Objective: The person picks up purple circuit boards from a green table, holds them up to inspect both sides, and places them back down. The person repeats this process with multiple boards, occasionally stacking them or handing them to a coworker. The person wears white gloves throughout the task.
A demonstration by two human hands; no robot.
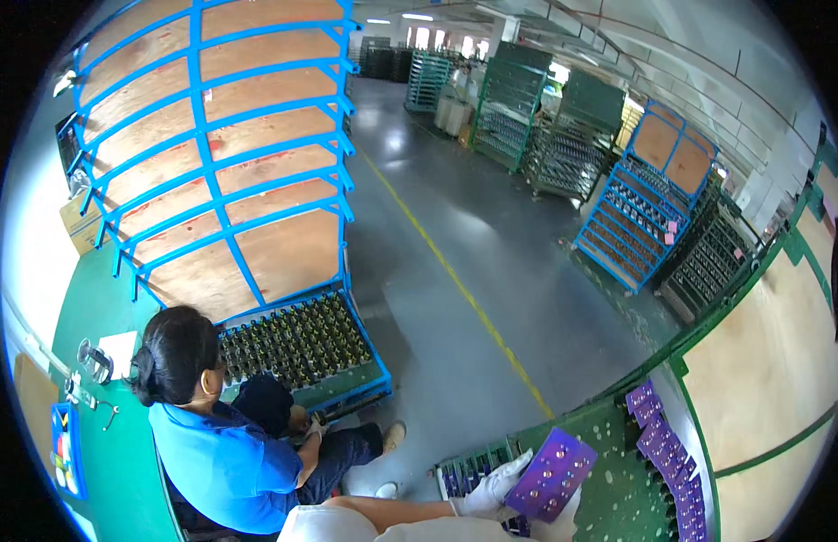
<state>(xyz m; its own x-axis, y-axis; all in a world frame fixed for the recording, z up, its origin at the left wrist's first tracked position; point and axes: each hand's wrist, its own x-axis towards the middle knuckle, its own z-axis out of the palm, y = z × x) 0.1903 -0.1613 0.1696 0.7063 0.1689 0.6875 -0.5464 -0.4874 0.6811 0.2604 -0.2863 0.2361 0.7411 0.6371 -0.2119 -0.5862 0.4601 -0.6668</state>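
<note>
A purple rectangular panel dotted with small shiny round parts is held tilted at the lower right. My left hand, in a white glove, grips it along its left edge. My right hand, also gloved in white, is at the panel's lower right edge, its fingers mostly hidden behind the panel. Just under and left of my hands is a green rack with dark and purple pieces in it. To the right, a row of similar purple panels stands overlapping on a green speckled surface.
A co-worker in a blue shirt sits at my left, hands around a small dark piece. Beside them are a tray of dark upright parts and a tall blue-framed wooden rack. Loaded racks stand across the aisle, which has a yellow line.
</note>
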